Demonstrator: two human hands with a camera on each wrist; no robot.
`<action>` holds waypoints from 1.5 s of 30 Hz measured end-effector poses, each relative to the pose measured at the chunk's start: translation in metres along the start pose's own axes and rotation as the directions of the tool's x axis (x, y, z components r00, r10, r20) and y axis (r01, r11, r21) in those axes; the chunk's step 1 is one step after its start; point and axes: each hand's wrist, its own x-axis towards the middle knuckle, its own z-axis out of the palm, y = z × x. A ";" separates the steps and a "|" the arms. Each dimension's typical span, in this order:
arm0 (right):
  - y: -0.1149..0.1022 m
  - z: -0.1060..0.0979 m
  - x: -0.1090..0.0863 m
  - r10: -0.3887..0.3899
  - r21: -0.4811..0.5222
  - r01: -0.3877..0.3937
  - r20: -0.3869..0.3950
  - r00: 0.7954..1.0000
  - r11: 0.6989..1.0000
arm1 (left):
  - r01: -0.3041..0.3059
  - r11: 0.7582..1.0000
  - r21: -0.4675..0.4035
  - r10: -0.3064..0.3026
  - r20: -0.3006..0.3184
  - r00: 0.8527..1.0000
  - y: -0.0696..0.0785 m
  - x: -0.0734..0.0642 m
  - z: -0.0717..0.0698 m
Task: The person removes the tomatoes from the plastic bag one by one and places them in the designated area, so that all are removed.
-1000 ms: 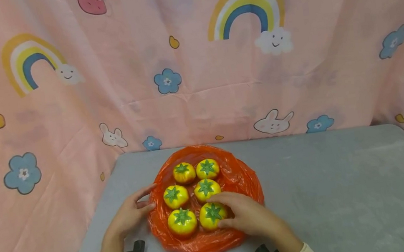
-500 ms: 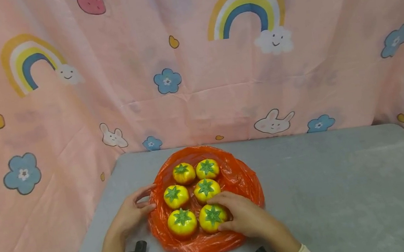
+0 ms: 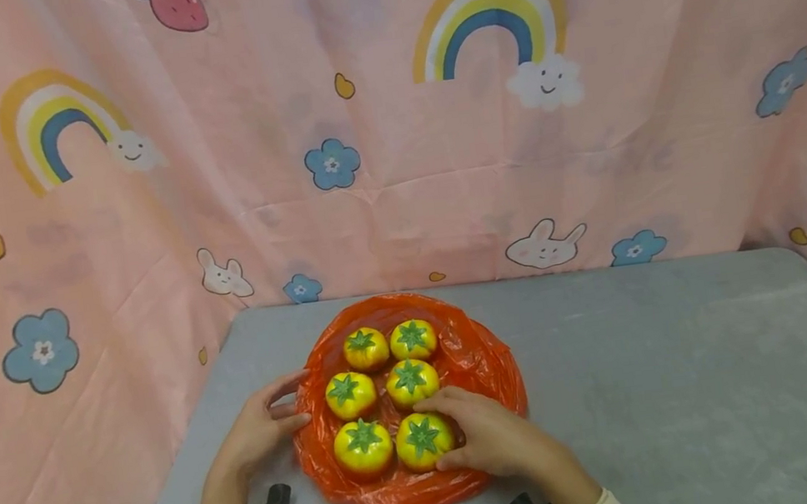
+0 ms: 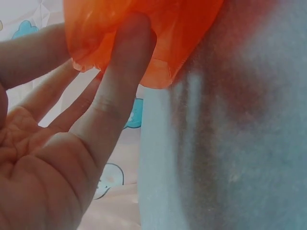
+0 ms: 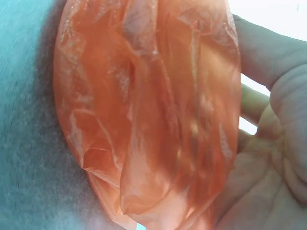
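Several glossy yellow tomatoes with green star-shaped tops lie in two columns on a round spread of orange-red plastic film (image 3: 404, 500). In the head view my right hand (image 3: 497, 430) reaches over the film's right side. Its fingers and thumb curve round the near-right tomato (image 3: 423, 443); the right wrist view shows crinkled film (image 5: 144, 115) hiding those fingertips. My left hand (image 3: 254, 426) is at the film's left edge with thumb and fingers spread apart. In the left wrist view its thumb (image 4: 112, 93) touches the hanging film (image 4: 163, 43).
A grey table (image 3: 655, 389) extends to the right. Pink printed cloth (image 3: 406, 210) hangs behind it and along the left. Dark wrist mounts (image 3: 271, 503) stick out inward from both wrists.
Both hands hold nearly the same places. The near-right tomato has shifted very slightly with the right hand beside it; the whole view has moved a few pixels.
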 end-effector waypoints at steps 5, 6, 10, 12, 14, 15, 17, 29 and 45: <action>-0.001 0.000 0.001 -0.003 0.007 0.003 -0.004 1.000 1.000 | -0.006 1.000 -0.009 0.006 0.010 1.000 0.001 -0.001 -0.002; -0.001 0.000 0.001 -0.008 0.005 0.008 -0.010 1.000 1.000 | -0.006 1.000 -0.010 0.006 0.010 1.000 0.001 -0.001 -0.002; -0.002 -0.001 -0.001 -0.018 0.004 0.019 -0.044 0.999 1.000 | -0.011 1.000 -0.017 0.011 0.010 1.000 0.001 -0.001 -0.003; -0.002 -0.002 -0.002 -0.013 0.009 0.014 -0.064 0.998 1.000 | -0.015 1.000 -0.022 0.015 0.010 1.000 0.001 -0.001 -0.003; -0.003 -0.004 -0.004 -0.001 0.018 0.003 -0.084 0.996 1.000 | -0.016 1.000 -0.018 0.016 0.006 1.000 0.000 -0.001 -0.003; -0.004 -0.005 -0.005 0.008 0.025 -0.006 -0.090 0.996 1.000 | -0.015 1.000 -0.016 0.015 0.004 1.000 -0.001 -0.002 -0.003; -0.005 -0.007 -0.008 0.018 0.029 -0.016 -0.097 0.995 0.999 | -0.013 1.000 -0.008 0.013 -0.004 1.000 -0.001 -0.003 -0.003; -0.004 -0.017 -0.018 0.046 0.060 -0.038 -0.126 0.991 0.997 | -0.013 0.999 -0.052 0.014 0.012 1.000 0.000 0.000 -0.001; 0.010 -0.037 -0.024 0.118 0.094 -0.097 -0.253 0.960 0.991 | 0.008 0.999 -0.044 -0.007 0.015 1.000 0.001 -0.001 0.001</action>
